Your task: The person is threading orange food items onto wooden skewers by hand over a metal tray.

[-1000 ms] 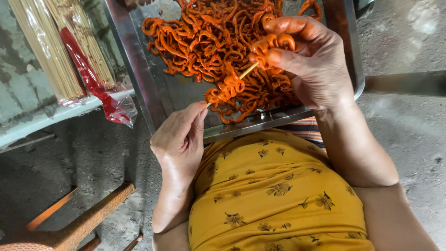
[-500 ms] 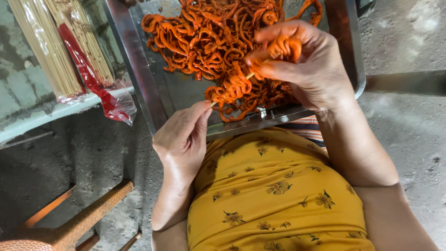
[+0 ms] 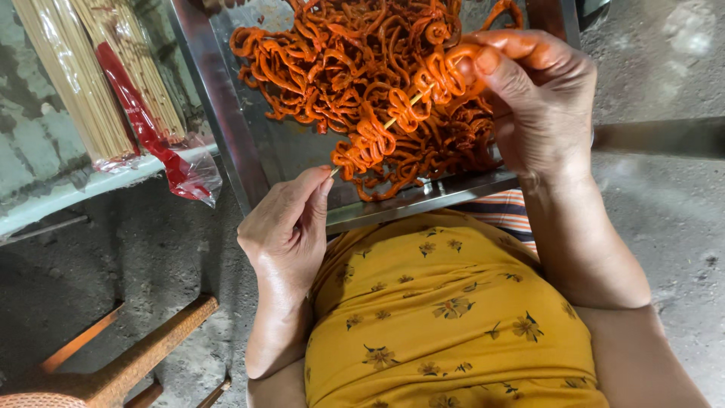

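two hands are busy over a shiny metal tray [image 3: 226,128] full of orange, curly strips of food [image 3: 332,53]. the left hand [image 3: 287,230] is closed, and its fingertips pinch the near end of a thin, pale wooden stick [image 3: 393,121]. the stick slants up and away toward the right hand [image 3: 540,98]. the right hand is closed too, with its thumb and fingers squeezed around a curl of orange strip [image 3: 453,72] at the far end of the stick. a few bunched-up curls [image 3: 366,143] sit on the stick, one bunch near the left fingers and one in the middle.

the stick hangs just above the pile in the tray, not lying in it. off to the left, well apart from the hands, a clear bag of long pale sticks with a red band [image 3: 113,91] lies on a light surface [image 3: 83,189] (the bag is partly cut off at the top). a rusty bar [image 3: 143,355] shows low down on the left.

the strips look soft and oily, so i think one could slip off and drop back in the tray. the stick looks thin, so a hard push could snap it or poke a finger.
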